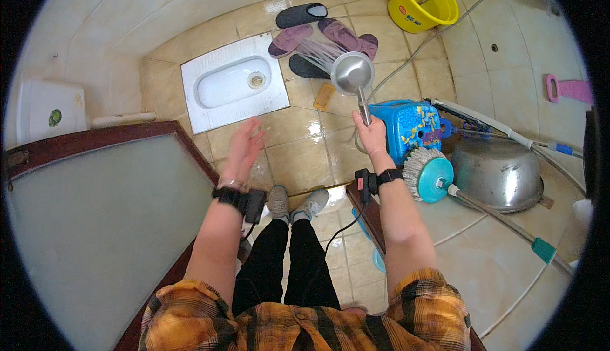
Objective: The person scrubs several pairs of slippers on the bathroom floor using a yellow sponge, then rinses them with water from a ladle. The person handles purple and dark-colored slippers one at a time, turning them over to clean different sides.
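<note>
A washroom in daytime hues: tan tiled floor (295, 160), glistening wet in places, below pale walls (495, 27). Before you, one white squat toilet (206, 119) is set into the floor, with four slippers (301, 15), two dark and two purple, lying just beyond its right side. To your right are one yellow bucket (406, 15), one blue stool (400, 132), one steel basin (495, 176) and one mop (435, 179) with a teal disc; to your left is one frosted door (108, 224). Two grey shoes (278, 202) show at your feet.

One shower head (353, 73), round, silver and shiny, is held out ahead of you above the floor, between toilet and stool, its water (314, 52) fanning in thin streams toward the slippers. Your right hand (370, 134) has its grip wrapped around the handle (364, 111). Your left hand (243, 149) hovers near the toilet's close corner, grip wide, fingers apart.
</note>
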A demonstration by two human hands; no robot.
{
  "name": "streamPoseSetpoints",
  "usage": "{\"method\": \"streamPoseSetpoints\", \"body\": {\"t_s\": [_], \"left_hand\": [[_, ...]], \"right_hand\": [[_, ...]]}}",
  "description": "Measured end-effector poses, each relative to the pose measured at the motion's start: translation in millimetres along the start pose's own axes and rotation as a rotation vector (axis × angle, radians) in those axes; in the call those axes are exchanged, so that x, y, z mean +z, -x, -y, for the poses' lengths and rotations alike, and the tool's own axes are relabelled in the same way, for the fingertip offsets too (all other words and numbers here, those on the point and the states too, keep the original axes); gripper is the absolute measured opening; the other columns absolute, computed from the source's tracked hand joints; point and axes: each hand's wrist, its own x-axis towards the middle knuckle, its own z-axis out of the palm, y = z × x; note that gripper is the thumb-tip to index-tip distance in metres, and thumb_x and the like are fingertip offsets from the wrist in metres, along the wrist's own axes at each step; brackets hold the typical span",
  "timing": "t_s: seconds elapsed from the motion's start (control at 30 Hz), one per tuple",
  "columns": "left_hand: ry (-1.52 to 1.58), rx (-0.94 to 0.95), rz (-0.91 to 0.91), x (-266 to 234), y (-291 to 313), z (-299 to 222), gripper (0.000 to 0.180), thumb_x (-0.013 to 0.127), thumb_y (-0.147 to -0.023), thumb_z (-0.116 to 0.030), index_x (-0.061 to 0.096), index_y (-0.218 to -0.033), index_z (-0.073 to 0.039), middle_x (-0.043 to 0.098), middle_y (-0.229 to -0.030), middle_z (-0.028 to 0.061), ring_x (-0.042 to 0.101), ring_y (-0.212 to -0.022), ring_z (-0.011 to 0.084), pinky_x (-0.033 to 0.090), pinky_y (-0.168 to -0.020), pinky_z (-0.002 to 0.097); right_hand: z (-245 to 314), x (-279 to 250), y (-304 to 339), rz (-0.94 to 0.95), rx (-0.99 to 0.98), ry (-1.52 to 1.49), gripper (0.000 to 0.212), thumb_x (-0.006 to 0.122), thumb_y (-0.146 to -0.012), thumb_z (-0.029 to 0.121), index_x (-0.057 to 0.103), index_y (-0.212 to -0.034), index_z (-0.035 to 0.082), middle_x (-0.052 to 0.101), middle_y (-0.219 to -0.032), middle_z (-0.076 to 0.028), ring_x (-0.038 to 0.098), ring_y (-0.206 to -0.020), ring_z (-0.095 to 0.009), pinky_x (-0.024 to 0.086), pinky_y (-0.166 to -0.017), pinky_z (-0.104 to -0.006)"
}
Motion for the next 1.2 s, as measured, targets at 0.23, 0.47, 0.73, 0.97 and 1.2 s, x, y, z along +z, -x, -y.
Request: {"method": "streamPoseSetpoints", "body": {"t_s": [0.23, 0.47, 0.73, 0.97, 1.2], "left_hand": [[0.048, -0.066, -0.247, -157, 67, 16, 0.050, 0.058, -0.096, -0.032, 0.048, -0.136, -0.005, 0.051, -0.140, 0.0091, 0.054, -0.117, 0.0295, 0.039, -0.101, 0.0397], [0.090, -0.073, -0.352, -207, 95, 24, 0.046, 0.057, -0.095, -0.029, 0.050, -0.135, -0.005, 0.055, -0.135, 0.0099, 0.054, -0.117, 0.0311, 0.034, -0.105, 0.0453], [0.072, -0.004, -0.274, -192, 105, 18, 0.044, 0.051, -0.098, -0.027, 0.050, -0.136, -0.005, 0.055, -0.135, 0.0104, 0.057, -0.117, 0.0292, 0.045, -0.097, 0.0390], [0.121, -0.056, -0.246, -182, 102, 29, 0.043, 0.055, -0.096, -0.029, 0.052, -0.132, -0.006, 0.055, -0.135, 0.0092, 0.057, -0.116, 0.0273, 0.045, -0.093, 0.0359], [0.082, -0.051, -0.216, -182, 107, 34, 0.041, 0.055, -0.097, -0.028, 0.053, -0.131, -0.005, 0.056, -0.134, 0.0105, 0.057, -0.115, 0.0280, 0.045, -0.092, 0.0363]], "right_hand": [[28, 18, 4, 0.088, 0.065, 0.028, 0.057, 0.067, -0.085, 0.053, 0.060, -0.066, 0.000, 0.056, -0.057, -0.014, 0.052, -0.052, -0.023, 0.043, -0.052, -0.0378], [27, 13, 3, 0.092, 0.003, 0.241, 0.054, 0.068, -0.085, 0.052, 0.058, -0.069, 0.001, 0.053, -0.058, -0.009, 0.048, -0.056, -0.019, 0.042, -0.055, -0.0361], [22, 10, 4, 0.034, 0.088, 0.313, 0.062, 0.062, -0.083, 0.062, 0.066, -0.077, 0.001, 0.065, -0.073, -0.021, 0.063, -0.072, -0.039, 0.049, -0.067, -0.0439], [5, 6, 25, 0.030, 0.108, 0.449, 0.061, 0.061, -0.083, 0.063, 0.067, -0.078, 0.003, 0.066, -0.077, -0.022, 0.064, -0.076, -0.040, 0.049, -0.068, -0.0456], [-16, -20, 34, -0.026, 0.194, 0.481, 0.061, 0.060, -0.084, 0.062, 0.066, -0.080, 0.001, 0.066, -0.078, -0.022, 0.064, -0.078, -0.041, 0.050, -0.069, -0.0472]]}}
